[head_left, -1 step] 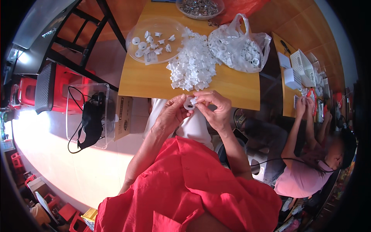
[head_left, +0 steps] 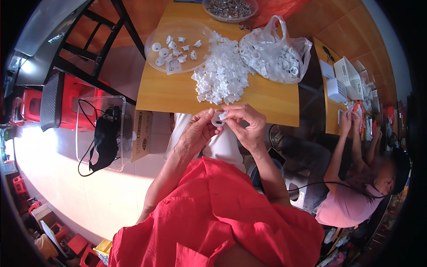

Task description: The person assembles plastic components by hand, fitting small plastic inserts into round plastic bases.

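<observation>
My left hand point(head_left: 198, 132) grips a small round white plastic ring point(head_left: 215, 122) by its edge, just in front of the table's near edge. Between thumb and fingers, my right hand point(head_left: 249, 127) pinches a small white plastic piece point(head_left: 223, 115) against the ring's right side. Whether the two are joined cannot be seen. Beyond my hands lies a heap of small white plastic pieces point(head_left: 222, 73) on the wooden table point(head_left: 173, 95). To its left, a clear round tray point(head_left: 153, 42) holds several white round parts point(head_left: 163, 52) with star-like tops.
Right of the heap stands a clear plastic bag point(head_left: 271, 53) of white rings. A bowl of metal parts point(head_left: 229, 10) sits at the far edge. On the left floor are a clear bin point(head_left: 82, 142) and a carton point(head_left: 142, 133). At right, a person in pink point(head_left: 347, 204) works at another table.
</observation>
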The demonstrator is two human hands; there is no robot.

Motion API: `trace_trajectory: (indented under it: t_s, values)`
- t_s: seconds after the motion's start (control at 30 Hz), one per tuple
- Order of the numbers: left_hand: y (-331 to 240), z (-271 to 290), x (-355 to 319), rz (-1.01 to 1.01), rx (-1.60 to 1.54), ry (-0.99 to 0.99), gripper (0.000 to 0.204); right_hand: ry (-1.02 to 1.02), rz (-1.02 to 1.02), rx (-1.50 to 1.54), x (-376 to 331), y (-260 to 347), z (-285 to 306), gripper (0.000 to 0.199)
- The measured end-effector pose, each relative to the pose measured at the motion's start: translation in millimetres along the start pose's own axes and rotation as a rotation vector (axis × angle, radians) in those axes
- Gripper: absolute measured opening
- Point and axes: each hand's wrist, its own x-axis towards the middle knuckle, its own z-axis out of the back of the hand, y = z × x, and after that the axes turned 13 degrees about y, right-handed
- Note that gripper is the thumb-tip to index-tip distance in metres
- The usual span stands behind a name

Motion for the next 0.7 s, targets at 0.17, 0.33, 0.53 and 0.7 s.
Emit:
trace_trajectory:
  t_s: [0.17,0.33,0.53,0.7]
  values:
    - [1,1,-1,-0.018,0.016,0.014,0.027,0.008,0.04,-0.033,0,-1,2,0.013]
    - [1,-3,0,-0.022,0.028,-0.014,0.026,0.01,0.025,0.056,-3,-5,2,0.013]
    - [4,2,1,-0.027,0.038,-0.02,0.026,-0.016,-0.032,0.134,-7,-9,3,0.013]
    - [5,5,3,-0.042,0.07,-0.024,0.027,-0.054,-0.322,0.43,-5,-6,5,0.015]
